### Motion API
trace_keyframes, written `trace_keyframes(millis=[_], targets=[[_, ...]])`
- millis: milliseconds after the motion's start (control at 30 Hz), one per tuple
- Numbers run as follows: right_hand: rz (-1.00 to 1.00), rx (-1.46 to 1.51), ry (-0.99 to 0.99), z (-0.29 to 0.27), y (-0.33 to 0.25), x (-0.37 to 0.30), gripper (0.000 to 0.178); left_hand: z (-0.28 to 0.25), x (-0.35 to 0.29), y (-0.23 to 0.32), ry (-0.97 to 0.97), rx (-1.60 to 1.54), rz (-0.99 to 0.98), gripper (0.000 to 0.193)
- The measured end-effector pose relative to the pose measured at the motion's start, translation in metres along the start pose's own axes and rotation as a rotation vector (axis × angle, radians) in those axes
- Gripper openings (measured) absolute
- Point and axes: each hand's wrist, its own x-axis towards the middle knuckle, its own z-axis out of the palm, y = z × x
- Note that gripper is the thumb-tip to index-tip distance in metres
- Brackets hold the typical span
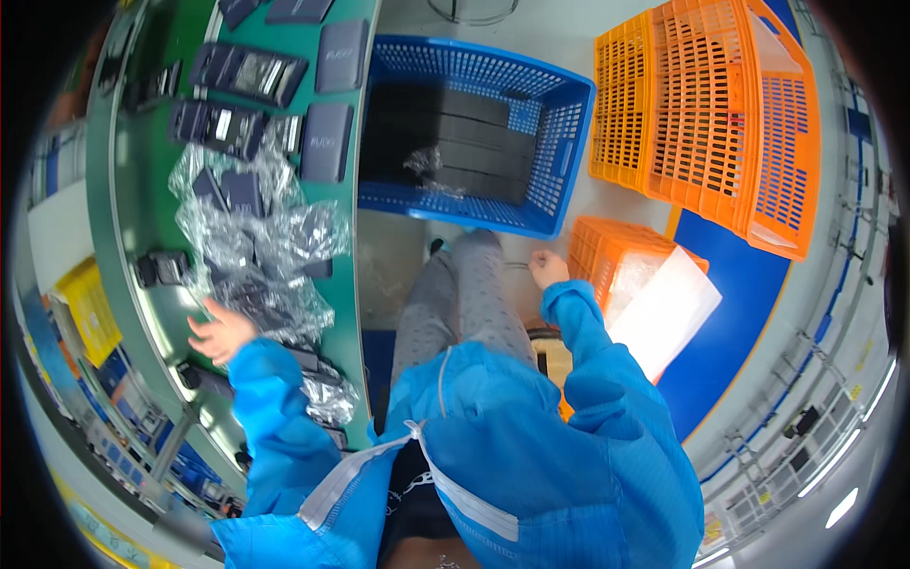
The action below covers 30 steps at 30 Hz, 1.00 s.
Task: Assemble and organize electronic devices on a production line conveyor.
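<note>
My left hand (220, 334) is over the green workbench (343, 228) with its fingers spread and nothing in it. Beside it lies a heap of crumpled clear plastic bags (275, 242) with dark blue devices or casings among them. A small black device (163, 269) sits just beyond that hand, and another dark one (204, 379) lies nearer me. My right hand (548, 269) is raised beside my knee, fingers curled in; whether they hold anything is hidden. It is close to a small orange crate (590, 248) but appears apart from it.
A blue plastic crate (569, 161) with black boxes (483, 156) stands ahead on the floor. Tall orange crates (697, 104) stand to its right. White sheets (668, 308) lie on the small orange crate. Flat dark blue cases (327, 142) and dark handheld devices (246, 74) line the bench's far part.
</note>
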Motion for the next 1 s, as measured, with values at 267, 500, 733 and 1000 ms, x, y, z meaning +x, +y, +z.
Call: trace_keyframes(millis=[267, 500, 733, 1000], targets=[[-0.116, 0.162, 0.087, 0.027, -0.002, 0.171, 0.047, -0.068, -0.297, 0.188, -0.873, -0.967, 0.906, 0.042], [-0.185, 0.285, 0.382, 0.091, 0.009, 0.470, 0.062, 0.265, -0.523, 0.313, -1.107, -0.642, 0.931, 0.057], [-0.007, 0.061, 0.187, 0.171, 0.010, 0.595, 0.127, 0.442, -0.579, 0.348, -0.899, -0.658, 1.206, 0.062], [-0.157, 0.037, 0.303, 0.153, 0.060, 0.623, 0.130, 0.465, -0.602, 0.358, -0.851, -0.708, 1.036, 0.057]])
